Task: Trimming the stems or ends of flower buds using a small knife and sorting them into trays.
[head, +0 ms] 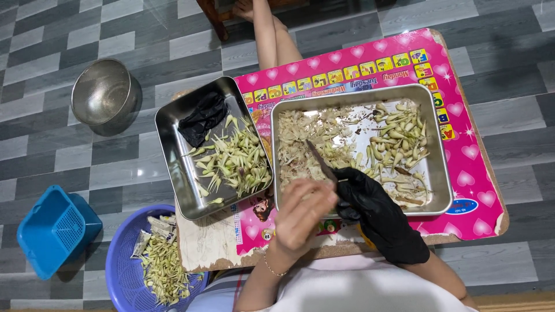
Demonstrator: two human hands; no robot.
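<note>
**Inspector:** State of the hands?

**Assistant:** The right hand (376, 211), in a black glove, is clenched round a knife (321, 162) whose blade points to 11 o'clock over the large steel tray (440, 173). The left hand (303, 208), bare, is curled beside it, fingers closed; what it grips is hidden by the hand itself.

**Inspector:** Contents of that tray?

**Assistant:** Shredded pale pieces (300, 144) at 9 o'clock, whole pale stalks (399, 138) at 2 o'clock.

**Inspector:** Surroundings?

**Assistant:** A smaller steel tray (173, 156) lies at 9 o'clock of the large one, holding green slivers (237, 162) and a loose black glove (202, 118). Both trays rest on a pink patterned desk (474, 208). On the floor: a metal strainer (105, 95) at 10 o'clock, a blue basket (55, 228) at 8 o'clock, and a purple basin (124, 271) of trimmings (162, 271) at 7 o'clock. Another person's leg (272, 40) shows at 12 o'clock.
</note>
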